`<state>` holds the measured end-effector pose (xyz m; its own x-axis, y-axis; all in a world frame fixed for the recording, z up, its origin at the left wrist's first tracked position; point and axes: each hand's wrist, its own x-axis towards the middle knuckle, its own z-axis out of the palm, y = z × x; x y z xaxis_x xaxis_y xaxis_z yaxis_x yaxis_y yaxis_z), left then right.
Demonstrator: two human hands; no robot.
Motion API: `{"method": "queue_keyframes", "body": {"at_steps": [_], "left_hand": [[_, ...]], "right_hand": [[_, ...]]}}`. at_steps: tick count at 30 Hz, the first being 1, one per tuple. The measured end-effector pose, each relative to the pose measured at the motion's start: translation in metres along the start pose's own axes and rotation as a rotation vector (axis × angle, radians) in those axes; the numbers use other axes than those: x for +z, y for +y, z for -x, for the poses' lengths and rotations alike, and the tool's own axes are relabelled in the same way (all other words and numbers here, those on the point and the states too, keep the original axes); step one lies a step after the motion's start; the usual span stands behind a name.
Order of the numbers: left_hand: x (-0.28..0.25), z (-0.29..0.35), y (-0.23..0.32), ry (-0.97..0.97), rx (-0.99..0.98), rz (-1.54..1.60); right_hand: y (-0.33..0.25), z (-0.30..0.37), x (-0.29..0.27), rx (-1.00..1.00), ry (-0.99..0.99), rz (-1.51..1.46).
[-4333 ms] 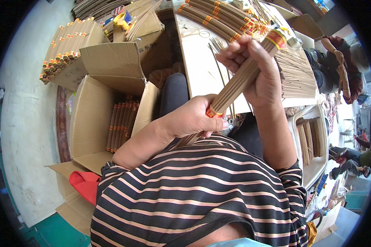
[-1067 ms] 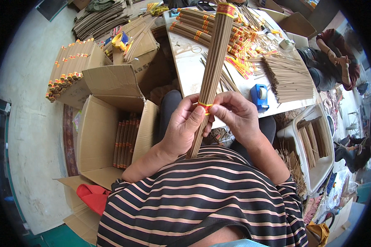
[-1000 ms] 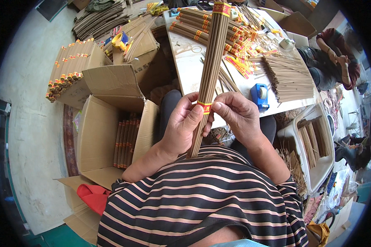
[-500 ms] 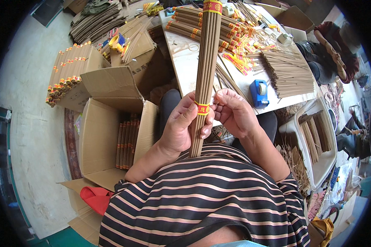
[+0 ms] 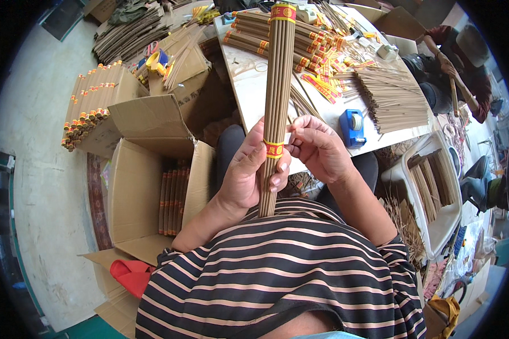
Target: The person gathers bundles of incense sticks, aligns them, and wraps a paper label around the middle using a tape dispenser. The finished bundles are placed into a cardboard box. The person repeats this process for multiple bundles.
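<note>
An upright bundle of brown incense sticks [image 5: 278,79] stands in front of my body, its lower end close to my striped shirt. My left hand [image 5: 244,172] is closed around it near the lower red-and-yellow paper band [image 5: 274,150]. A similar upper band [image 5: 283,12] wraps the bundle near its top. Just right of the lower band, my right hand [image 5: 322,150] pinches a small whitish piece of tape [image 5: 288,137] between thumb and finger. The tape is at the band's edge; whether it sticks there I cannot tell.
Ahead, a white table [image 5: 249,90] bears banded bundles [image 5: 254,39], loose sticks [image 5: 393,99], paper labels [image 5: 321,86] and a blue tape dispenser [image 5: 352,129]. To the left, an open carton [image 5: 127,192] holds bundles. A white tub [image 5: 400,175] stands right; another person [image 5: 464,68] sits beyond.
The bundle has shifted slightly left, with its top a little lower. My right hand's fingers have risen a bit, and the whitish piece shows more clearly beside the lower band.
</note>
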<state>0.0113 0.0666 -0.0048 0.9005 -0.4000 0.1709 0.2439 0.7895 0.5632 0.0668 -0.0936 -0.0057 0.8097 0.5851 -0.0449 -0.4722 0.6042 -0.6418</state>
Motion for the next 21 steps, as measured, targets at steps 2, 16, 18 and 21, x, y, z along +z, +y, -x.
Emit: {"method": "queue_keyframes", "body": {"at_steps": [2, 16, 18, 21], "left_hand": [[0.000, 0.001, -0.003, 0.026, -0.016, 0.015], [0.004, -0.002, -0.004, -0.042, -0.080, -0.004], [0.008, -0.003, -0.003, -0.048, -0.098, 0.001], [0.009, -0.004, -0.003, -0.047, -0.104, 0.007]], "right_hand": [[-0.001, 0.002, -0.001, 0.018, -0.021, -0.024], [-0.008, -0.005, -0.004, 0.072, -0.116, 0.318], [-0.008, -0.003, -0.008, 0.085, -0.078, 0.366], [-0.004, -0.002, 0.000, -0.001, -0.019, 0.416]]}}
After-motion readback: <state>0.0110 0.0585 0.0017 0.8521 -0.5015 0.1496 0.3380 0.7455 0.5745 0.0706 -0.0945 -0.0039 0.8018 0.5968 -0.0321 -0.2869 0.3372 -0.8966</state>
